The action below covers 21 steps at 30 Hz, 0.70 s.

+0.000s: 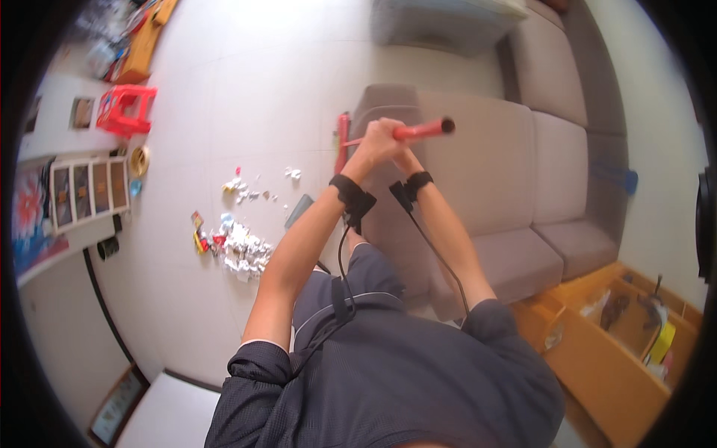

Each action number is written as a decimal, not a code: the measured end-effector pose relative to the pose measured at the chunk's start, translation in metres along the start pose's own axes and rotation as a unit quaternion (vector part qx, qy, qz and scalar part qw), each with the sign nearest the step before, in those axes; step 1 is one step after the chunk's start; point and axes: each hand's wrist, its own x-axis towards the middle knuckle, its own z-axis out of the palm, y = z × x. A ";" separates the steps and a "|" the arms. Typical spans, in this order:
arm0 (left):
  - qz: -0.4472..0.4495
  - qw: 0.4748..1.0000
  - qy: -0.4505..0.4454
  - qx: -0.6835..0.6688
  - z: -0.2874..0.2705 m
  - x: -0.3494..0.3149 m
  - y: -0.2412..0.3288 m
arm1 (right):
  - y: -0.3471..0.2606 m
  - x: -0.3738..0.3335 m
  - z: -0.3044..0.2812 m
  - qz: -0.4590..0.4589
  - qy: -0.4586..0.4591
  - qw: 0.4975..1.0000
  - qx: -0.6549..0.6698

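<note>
A taupe sectional sofa (485, 157) is filling the right side; a grey boxy furnishing (448, 28) is standing at the far end. Near right, an open wooden drawer (614, 358) is holding a yellow item (662, 342). At left, a red plastic stool (112, 110) is standing beyond a dark-panelled cabinet (82, 190).

Left of the sofa (478, 142), the floor (224, 67) is spreading wide, leaving an open lane for the hands (383, 140) to pass. A heap of paper scraps (246, 250) is breaking up that lane, and a grey flat object (299, 211) is lying between it and the sofa. Farther left of the sofa, a red stool (127, 110) and a drawer unit (91, 190) are bounding the lane. A red stick (426, 130) is jutting across the sofa's left part, blocking passage there; the seat right of its tip is offering free air. Right of the sofa, a wall (661, 104) is standing; nearer than the sofa, a wooden cabinet (609, 366) is obstructing.
</note>
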 end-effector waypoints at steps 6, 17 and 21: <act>-0.015 0.995 -0.005 -0.101 -0.082 -0.088 0.078 | -0.006 0.013 0.070 -0.011 -0.142 0.990 -0.016; 0.122 0.933 0.330 -0.068 -0.176 -0.302 0.102 | -0.055 0.009 0.286 -0.088 -0.323 0.938 -0.087; 0.105 0.881 0.461 -0.011 -0.165 -0.346 0.069 | -0.012 0.010 0.339 0.010 -0.399 0.915 -0.059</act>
